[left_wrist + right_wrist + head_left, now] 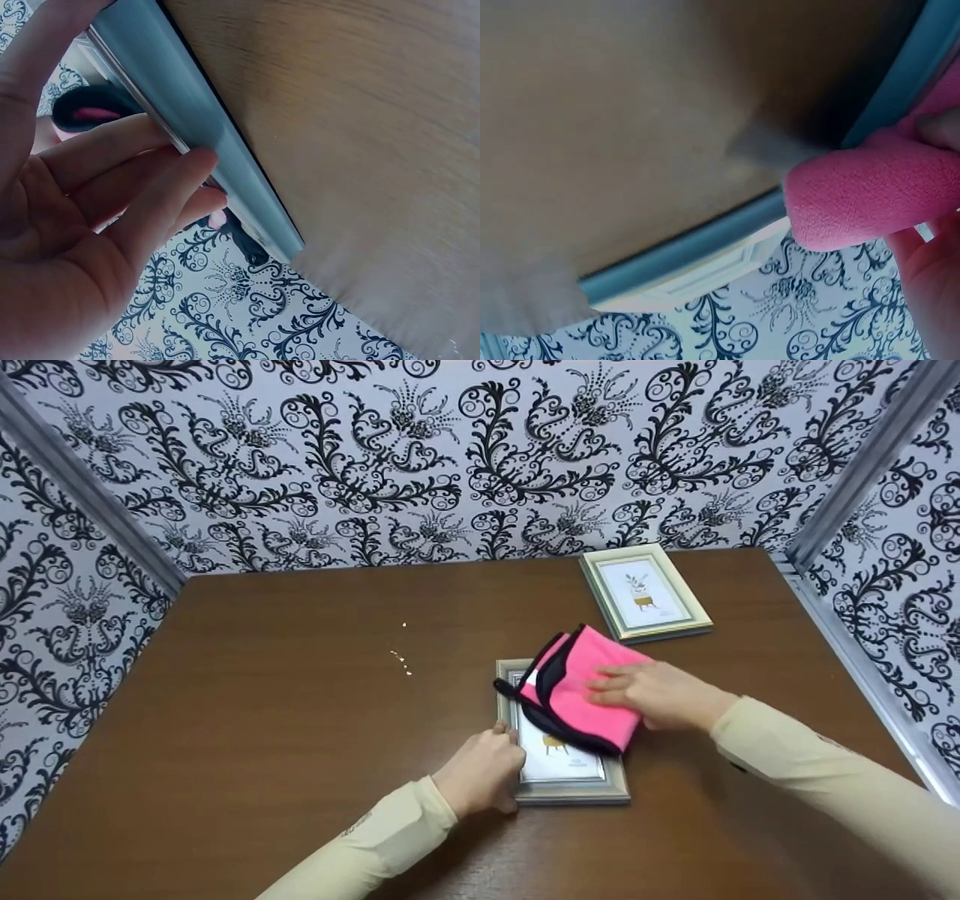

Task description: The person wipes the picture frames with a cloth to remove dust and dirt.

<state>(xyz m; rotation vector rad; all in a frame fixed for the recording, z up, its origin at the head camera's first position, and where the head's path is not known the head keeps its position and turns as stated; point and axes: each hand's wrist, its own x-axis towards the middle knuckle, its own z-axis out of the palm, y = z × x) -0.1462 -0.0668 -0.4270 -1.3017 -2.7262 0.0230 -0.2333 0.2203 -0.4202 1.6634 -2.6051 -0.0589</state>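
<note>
A picture frame with a pale border lies on the table, its print partly hidden under a folded pink cloth with black edging. My left hand grips the frame's left side near the bottom corner; in the left wrist view, fingertips bear on the grey side edge. My right hand holds the cloth against the upper right of the frame, fingers spread over its top. In the right wrist view, the pink cloth bulges past the frame's edge, with the thumb against it.
A second picture frame with a cream border lies farther back on the right. Several small bright flecks show on the brown table left of the cloth. Patterned walls enclose the back and sides.
</note>
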